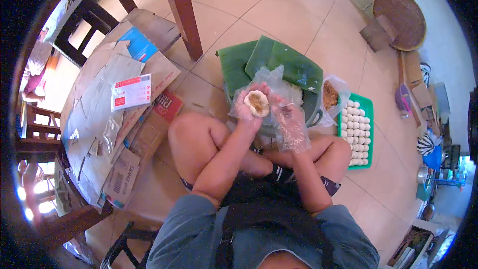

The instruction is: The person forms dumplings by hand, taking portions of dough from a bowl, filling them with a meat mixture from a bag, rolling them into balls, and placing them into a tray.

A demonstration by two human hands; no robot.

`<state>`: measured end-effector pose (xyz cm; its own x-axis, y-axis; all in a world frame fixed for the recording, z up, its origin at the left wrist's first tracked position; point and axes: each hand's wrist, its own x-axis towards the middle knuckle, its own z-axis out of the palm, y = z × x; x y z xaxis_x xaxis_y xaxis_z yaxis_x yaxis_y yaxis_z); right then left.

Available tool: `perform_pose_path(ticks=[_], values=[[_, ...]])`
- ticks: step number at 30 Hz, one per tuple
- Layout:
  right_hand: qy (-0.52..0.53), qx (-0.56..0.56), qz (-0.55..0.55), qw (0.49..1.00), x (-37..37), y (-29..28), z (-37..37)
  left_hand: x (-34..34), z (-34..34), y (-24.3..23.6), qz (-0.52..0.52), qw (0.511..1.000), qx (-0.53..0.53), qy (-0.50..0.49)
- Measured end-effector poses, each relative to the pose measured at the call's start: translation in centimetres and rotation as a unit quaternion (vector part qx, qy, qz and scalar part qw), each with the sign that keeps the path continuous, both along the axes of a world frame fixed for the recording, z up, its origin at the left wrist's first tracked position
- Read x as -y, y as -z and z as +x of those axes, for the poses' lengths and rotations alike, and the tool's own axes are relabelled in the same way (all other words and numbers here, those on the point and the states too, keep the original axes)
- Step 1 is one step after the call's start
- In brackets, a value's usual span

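Observation:
My left hand (244,104), in a clear plastic glove, cups a flattened piece of white dough (252,112) from below. Brown crumbly filling (258,101) sits in the middle of the dough. Just to the right is my right hand (289,122), also in a clear glove, with small bits stuck to it. Its fingers look loosely bent and apart, near the dough's edge, with nothing visible in them. Beyond both hands a basin (314,112) holds green banana leaves (291,65) and crumpled clear plastic (271,77).
Right of the basin, a clear bag (340,89) contains brown filling. Beside it a green tray (370,157) holds several rows of white dough balls (354,132). Flattened cardboard (89,134) with a white-and-red box (131,92) lies at left. A round woven tray (398,17) leans at the far right.

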<state>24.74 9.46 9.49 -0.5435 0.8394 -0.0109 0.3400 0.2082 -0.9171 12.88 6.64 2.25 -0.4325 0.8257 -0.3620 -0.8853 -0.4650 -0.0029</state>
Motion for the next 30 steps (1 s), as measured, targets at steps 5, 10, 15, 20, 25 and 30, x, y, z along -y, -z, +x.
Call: perform_pose_path(ticks=[5,10,15,20,25,30], values=[[0.024,-0.154,-0.077,0.985,1.3,1.5,-1.5,0.3,-0.1,-0.1,0.018,1.0,-0.001,0.012],[0.036,-0.091,-0.086,0.991,1.9,2.2,-3.3,0.7,-0.2,2.2,-0.096,0.975,-0.192,0.053],[-0.013,0.023,0.182,0.983,1.5,3.9,-2.8,0.5,0.2,2.2,-0.121,0.974,-0.182,0.061],[-0.022,-0.208,-0.251,0.945,0.3,1.0,-0.7,0.2,-0.7,0.9,-0.08,0.99,-0.117,0.02],[-0.091,-0.005,0.029,0.995,1.5,0.2,0.0,0.2,-1.0,0.7,-0.177,0.983,-0.044,0.002],[-0.08,0.036,0.214,0.973,1.3,3.6,-0.4,1.0,0.4,-1.1,-0.217,0.974,-0.061,0.01]])
